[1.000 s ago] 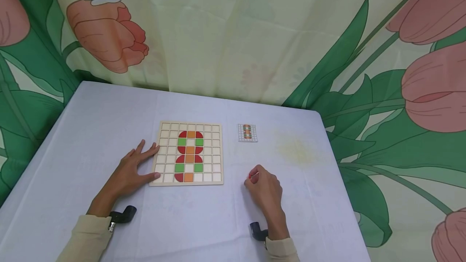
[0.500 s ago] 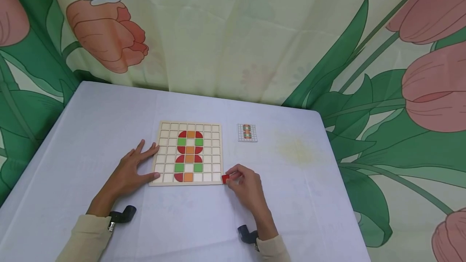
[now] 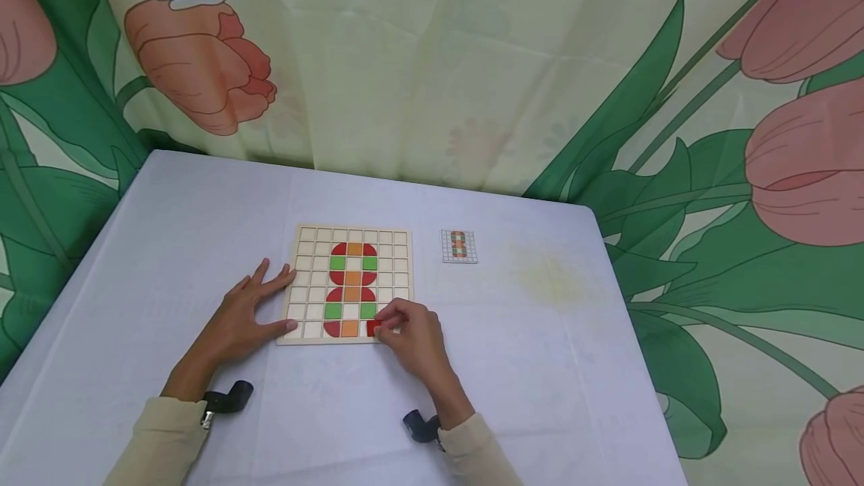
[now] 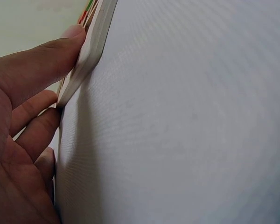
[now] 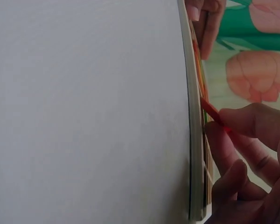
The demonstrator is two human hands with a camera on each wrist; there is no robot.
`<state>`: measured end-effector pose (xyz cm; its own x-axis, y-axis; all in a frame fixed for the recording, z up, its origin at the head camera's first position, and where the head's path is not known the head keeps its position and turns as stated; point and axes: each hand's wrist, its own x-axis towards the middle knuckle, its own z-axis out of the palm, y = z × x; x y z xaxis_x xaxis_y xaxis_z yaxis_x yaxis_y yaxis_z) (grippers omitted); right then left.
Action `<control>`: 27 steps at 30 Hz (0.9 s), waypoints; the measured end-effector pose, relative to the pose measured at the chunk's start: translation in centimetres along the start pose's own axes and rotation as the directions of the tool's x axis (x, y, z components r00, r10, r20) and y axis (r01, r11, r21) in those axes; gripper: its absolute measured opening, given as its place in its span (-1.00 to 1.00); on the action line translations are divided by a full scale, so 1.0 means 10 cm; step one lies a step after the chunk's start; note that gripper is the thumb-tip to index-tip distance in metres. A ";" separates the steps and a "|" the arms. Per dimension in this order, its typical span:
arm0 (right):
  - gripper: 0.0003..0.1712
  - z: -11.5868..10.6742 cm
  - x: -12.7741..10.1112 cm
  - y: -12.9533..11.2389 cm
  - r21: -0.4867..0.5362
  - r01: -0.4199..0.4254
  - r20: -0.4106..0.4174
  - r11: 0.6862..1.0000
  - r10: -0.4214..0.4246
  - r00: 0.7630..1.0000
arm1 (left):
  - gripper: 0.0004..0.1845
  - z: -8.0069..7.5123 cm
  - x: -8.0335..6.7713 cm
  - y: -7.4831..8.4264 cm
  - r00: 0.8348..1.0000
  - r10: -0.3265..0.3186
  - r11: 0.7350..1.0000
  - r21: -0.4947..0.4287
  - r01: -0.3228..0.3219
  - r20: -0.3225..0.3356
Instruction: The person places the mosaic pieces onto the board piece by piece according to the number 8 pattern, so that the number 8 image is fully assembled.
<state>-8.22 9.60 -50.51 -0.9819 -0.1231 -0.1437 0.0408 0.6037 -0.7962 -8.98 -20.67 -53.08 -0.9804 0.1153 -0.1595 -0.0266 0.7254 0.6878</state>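
Note:
A wooden grid board (image 3: 398, 261) lies on the table, with red, green and orange tiles forming a figure in its middle columns. My left hand (image 3: 251, 311) rests flat against the board's left edge (image 4: 91, 51), fingers straight, thumb at the front corner. My right hand (image 3: 408, 332) pinches a small red tile (image 3: 373, 328) over the bottom row, just right of the orange tile. In the right wrist view the red tile (image 5: 213, 112) sits tilted between fingertips (image 5: 245, 123) above the board edge (image 5: 193, 140).
A small pattern card (image 3: 459, 246) lies to the right of the board. The table (image 3: 540, 366) has a pale lilac cloth and ends at a flowered curtain (image 3: 432, 58) behind and at the sides.
My right hand carried the red tile leftward from the open cloth to the board's bottom row. The left hand stayed put.

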 end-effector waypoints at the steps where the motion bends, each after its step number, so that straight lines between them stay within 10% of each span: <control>1: -0.86 0.02 0.01 -0.02 -0.005 -0.002 -0.006 1.000 0.002 1.000 | 0.07 0.00 0.00 0.00 1.000 -0.002 1.000 -0.001 0.002 0.000; 27: -0.87 0.14 -0.02 -0.13 -0.169 -0.052 -0.085 0.984 0.038 0.996 | 0.07 0.01 0.01 0.00 1.000 -0.004 1.000 -0.007 0.004 0.007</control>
<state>-7.84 7.70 -50.27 -0.9919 -0.0327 -0.1230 0.0597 0.7336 -0.6769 -9.03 -20.66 -53.15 -0.9789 0.1175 -0.1672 -0.0316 0.7212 0.6920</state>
